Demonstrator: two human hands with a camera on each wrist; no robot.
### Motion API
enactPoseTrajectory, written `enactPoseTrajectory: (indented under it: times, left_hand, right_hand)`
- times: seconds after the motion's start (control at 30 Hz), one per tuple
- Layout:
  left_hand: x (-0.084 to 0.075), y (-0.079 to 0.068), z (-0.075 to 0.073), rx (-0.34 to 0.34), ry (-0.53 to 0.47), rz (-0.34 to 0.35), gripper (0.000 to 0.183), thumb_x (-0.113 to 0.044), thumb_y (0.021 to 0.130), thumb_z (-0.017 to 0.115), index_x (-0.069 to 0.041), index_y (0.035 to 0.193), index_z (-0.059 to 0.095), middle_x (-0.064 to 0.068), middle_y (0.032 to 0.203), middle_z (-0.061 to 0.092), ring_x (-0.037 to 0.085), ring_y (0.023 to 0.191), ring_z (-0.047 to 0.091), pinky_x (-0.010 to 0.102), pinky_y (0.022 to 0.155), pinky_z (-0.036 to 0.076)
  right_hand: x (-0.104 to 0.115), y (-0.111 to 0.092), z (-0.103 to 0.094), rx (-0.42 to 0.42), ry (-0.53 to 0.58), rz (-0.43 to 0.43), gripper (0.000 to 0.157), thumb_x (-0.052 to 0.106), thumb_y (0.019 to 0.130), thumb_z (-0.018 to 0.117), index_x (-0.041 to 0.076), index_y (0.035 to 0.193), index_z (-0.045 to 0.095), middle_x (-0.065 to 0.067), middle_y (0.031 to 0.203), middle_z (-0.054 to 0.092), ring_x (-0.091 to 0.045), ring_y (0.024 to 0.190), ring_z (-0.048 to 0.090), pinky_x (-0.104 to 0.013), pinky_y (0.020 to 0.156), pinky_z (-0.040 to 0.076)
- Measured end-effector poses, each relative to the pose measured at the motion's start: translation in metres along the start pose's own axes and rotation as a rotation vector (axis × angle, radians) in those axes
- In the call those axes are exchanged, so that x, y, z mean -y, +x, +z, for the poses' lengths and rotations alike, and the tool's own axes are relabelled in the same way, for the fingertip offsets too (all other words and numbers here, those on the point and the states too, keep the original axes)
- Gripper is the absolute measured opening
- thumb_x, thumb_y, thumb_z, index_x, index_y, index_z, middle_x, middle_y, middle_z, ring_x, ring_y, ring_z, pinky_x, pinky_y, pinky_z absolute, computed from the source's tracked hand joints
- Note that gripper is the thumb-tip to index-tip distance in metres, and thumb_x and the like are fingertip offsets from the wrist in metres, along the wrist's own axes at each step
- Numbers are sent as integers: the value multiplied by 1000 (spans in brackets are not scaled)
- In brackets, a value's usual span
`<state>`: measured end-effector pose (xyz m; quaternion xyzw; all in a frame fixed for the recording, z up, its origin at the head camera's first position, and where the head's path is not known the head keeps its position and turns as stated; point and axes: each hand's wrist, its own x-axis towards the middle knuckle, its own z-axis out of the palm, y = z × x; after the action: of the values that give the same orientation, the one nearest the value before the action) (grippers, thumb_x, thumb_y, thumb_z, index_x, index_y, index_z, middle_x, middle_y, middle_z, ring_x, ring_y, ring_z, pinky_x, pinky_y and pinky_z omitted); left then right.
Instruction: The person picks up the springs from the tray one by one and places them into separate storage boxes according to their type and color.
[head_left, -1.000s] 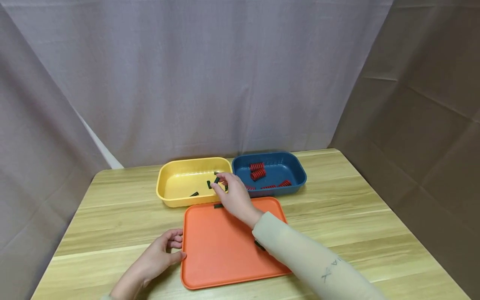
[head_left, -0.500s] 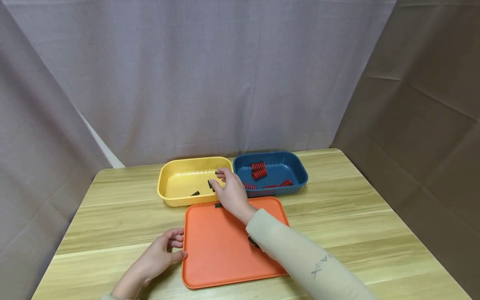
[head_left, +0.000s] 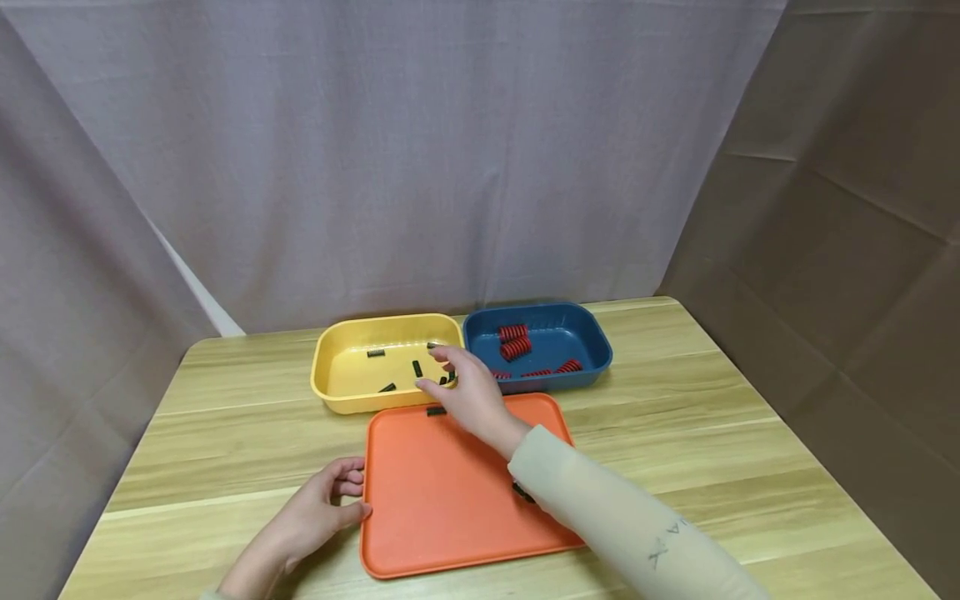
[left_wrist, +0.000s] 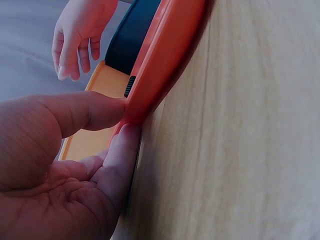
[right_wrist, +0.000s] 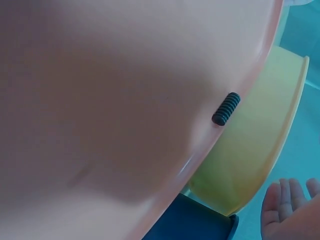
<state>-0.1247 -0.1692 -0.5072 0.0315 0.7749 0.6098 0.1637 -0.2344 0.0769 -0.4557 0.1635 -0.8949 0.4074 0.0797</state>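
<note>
My left hand (head_left: 318,512) grips the left edge of an orange tray (head_left: 457,508), thumb at the rim and fingers against its side in the left wrist view. Over the front right part of a yellow bin (head_left: 348,407) hovers my right hand (head_left: 472,396), thumb and fingers apart with nothing between them. Small black coil springs lie in that bin, one black spring (head_left: 376,352) towards its back. Another dark coil spring (right_wrist: 226,108) lies along the tray's far edge. Beside my right sleeve, a further dark piece (head_left: 522,492) shows on the tray, partly hidden.
Right of the yellow bin stands a blue bin (head_left: 573,387) with several red coil springs (head_left: 516,347) in it. Both bins stand behind the tray on a wooden table (head_left: 720,450). Grey curtain (head_left: 360,167) hangs behind the table, with brown cloth (head_left: 847,250) at the right.
A second ago my right hand pinched a black spring over the yellow bin; it has let go. A spring now lies towards that bin's back. My left hand has stayed at the tray.
</note>
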Motion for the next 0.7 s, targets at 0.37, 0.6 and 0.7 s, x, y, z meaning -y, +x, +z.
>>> enactPoseTrajectory:
  times: [0.37,0.6,0.7]
  left_hand:
    - [2,1,-1,6,-1,4,64,-1,77,77,3,133,45,15,116,50,26,106,52,27,82,48]
    - [4,0,-1,3,5,12,65,-2,77,77,3,133,45,14,116,51,26,105,52,26,81,48]
    - [4,1,0,4,0,10,65,-2,77,77,3,133,45,15,116,51,26,106,52,27,81,48]
  right_hand:
    - [-4,-11,-9,96,73,-68,53,40,79,79,23,126,61,9,117,59,-22,102,56,-34,78,51]
    - [-13,-20,-14,194,109,-71,53,42,78,79,20,124,63,1,116,62,-24,105,56,-42,87,49]
    - [-16,-24,-15,240,126,-53,56,41,78,79,16,126,63,-2,119,62,-24,105,58,-42,88,49]
